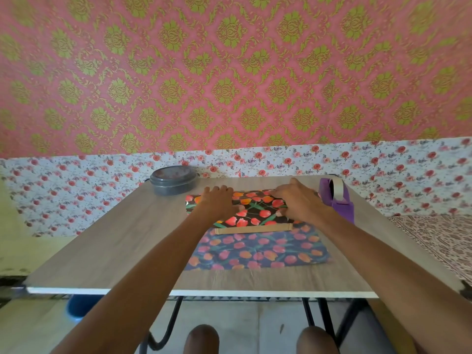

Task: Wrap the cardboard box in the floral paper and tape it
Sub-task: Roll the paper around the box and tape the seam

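Currently box (252, 230) sits mid-table (127, 238), far flap of floral paper (255, 249) folded over its top, near flap lying flat. Left hand (219, 200) and right hand (298, 200) flat, pressing paper down, gripping nothing. Paper likely thin, glossy, slippery; box light, stiff. Pin paper at box edges. Tape dispenser (339, 200) far right.

Box (252, 230) on paper (258, 252), container (173, 180) behind left, tape dispenser (341, 203) right

No legible text, seemingly.
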The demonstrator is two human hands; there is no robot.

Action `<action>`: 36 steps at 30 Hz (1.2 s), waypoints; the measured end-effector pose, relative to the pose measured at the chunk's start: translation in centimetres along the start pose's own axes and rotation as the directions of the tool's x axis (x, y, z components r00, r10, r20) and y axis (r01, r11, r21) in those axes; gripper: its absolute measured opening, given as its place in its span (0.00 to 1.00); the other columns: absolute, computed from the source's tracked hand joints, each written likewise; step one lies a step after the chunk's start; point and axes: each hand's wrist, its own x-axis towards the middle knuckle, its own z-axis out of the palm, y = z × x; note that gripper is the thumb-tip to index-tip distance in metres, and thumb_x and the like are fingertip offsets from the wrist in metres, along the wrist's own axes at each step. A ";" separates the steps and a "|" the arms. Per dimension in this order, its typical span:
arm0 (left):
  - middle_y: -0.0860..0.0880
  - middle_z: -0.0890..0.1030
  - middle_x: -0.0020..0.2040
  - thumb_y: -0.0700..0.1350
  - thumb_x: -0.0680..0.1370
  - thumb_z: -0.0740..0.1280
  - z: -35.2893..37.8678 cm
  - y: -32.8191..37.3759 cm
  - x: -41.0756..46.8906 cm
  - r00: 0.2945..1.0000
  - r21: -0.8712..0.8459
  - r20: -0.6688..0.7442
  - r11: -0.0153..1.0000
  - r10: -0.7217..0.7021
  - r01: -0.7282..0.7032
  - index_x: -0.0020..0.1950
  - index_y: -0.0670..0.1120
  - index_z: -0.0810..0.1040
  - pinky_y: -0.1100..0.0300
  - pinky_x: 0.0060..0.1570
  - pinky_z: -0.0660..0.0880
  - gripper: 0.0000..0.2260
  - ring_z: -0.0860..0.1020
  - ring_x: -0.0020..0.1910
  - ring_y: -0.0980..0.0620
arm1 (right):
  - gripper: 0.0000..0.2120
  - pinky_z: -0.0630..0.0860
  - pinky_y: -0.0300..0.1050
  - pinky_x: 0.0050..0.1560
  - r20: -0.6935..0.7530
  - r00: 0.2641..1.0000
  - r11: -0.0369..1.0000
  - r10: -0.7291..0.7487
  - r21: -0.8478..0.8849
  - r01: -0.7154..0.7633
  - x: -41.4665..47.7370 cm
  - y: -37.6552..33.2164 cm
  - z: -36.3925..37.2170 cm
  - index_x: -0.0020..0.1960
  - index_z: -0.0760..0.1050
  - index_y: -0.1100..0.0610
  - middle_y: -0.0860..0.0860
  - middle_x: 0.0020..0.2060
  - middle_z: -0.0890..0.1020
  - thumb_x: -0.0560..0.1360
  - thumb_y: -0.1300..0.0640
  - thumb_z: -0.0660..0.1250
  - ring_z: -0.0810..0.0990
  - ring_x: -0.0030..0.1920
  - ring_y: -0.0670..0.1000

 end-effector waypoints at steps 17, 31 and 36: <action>0.45 0.68 0.68 0.61 0.65 0.77 0.6 -0.2 0.6 0.991 -0.095 -0.049 0.987 0.125 -0.129 0.74 0.45 0.60 0.46 0.65 0.68 0.46 0.68 0.67 0.43 | 0.45 0.74 0.52 0.60 0.159 0.987 0.988 0.002 -0.151 0.022 1.1 -0.4 -1.4 0.73 0.63 0.55 0.55 0.64 0.68 0.63 0.44 0.79 0.68 0.63 0.59; 0.47 0.80 0.53 0.69 0.76 0.58 -1.0 -0.2 -5.7 0.987 -0.244 -0.100 0.958 0.126 -0.147 0.62 0.50 0.72 0.55 0.46 0.70 0.27 0.78 0.51 0.44 | 0.42 0.61 0.57 0.65 -0.039 0.994 0.940 -0.105 -0.329 0.087 -5.4 -0.9 -0.5 0.66 0.68 0.54 0.48 0.51 0.81 0.61 0.30 0.70 0.82 0.49 0.53; 0.44 0.70 0.73 0.61 0.83 0.43 -1.0 1.1 -5.9 0.996 -0.275 0.085 0.961 -0.005 0.028 0.74 0.52 0.66 0.40 0.69 0.59 0.26 0.61 0.73 0.38 | 0.40 0.65 0.56 0.62 0.037 0.994 0.910 -0.101 -0.401 0.108 -6.5 -1.6 -1.7 0.71 0.63 0.52 0.50 0.49 0.81 0.65 0.41 0.74 0.81 0.49 0.54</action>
